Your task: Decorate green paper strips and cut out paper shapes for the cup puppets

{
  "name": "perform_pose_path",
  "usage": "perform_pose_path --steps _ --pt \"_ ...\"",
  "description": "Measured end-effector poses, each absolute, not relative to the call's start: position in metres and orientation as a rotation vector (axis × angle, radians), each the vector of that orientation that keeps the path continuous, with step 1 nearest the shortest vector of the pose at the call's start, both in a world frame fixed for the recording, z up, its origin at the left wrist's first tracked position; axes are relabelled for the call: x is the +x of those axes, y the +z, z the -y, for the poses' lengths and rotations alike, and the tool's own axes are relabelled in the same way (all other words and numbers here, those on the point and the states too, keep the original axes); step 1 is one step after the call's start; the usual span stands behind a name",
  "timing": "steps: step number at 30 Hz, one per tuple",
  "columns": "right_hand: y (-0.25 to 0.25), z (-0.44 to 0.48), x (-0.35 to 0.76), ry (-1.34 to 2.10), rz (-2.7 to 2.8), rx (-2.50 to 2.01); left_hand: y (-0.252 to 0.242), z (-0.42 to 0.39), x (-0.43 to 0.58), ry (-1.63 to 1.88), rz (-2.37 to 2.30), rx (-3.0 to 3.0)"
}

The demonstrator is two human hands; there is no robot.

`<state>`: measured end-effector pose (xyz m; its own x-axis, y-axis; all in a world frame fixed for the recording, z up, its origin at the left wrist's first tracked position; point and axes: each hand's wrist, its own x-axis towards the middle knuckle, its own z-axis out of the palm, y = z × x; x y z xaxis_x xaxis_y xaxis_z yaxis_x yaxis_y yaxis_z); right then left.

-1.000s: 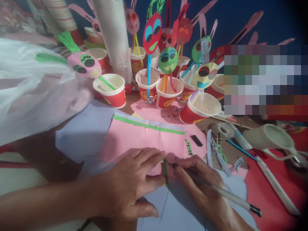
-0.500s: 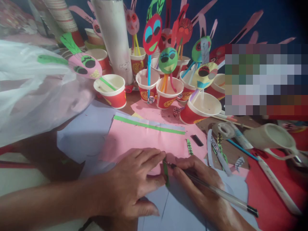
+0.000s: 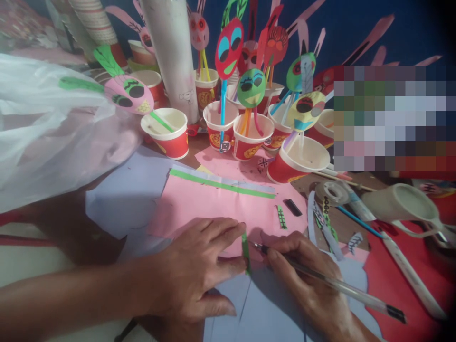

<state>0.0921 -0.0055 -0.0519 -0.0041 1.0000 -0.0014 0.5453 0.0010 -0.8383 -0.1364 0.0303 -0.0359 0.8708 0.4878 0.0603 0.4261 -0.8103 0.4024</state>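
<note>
My left hand lies flat with its fingers spread over pink paper. Its index and middle fingertips touch a short green paper strip. My right hand grips a clear-barrelled pen, whose tip points at the strip from just to its right, slightly apart. Farther up the pink sheet runs a long green paper strip with a pale edge. A small green piece with black cross marks and a black scrap lie to the right. Blue paper is under my hands.
Several red-and-white paper cups holding straw-stemmed paper faces stand at the back. A white plastic bag fills the left. At right are a tape roll, a mug, a white marker and red paper.
My right hand and the pen have drawn back a little to the right, so the pen tip is off the green strip. My left hand stays in place.
</note>
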Motion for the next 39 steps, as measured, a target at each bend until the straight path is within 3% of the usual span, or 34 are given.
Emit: perform_pose_path --steps 39 --pt "-0.0512 0.0004 0.0874 0.881 1.717 -1.533 -0.039 -0.0301 -0.1351 0.253 -0.67 2.678"
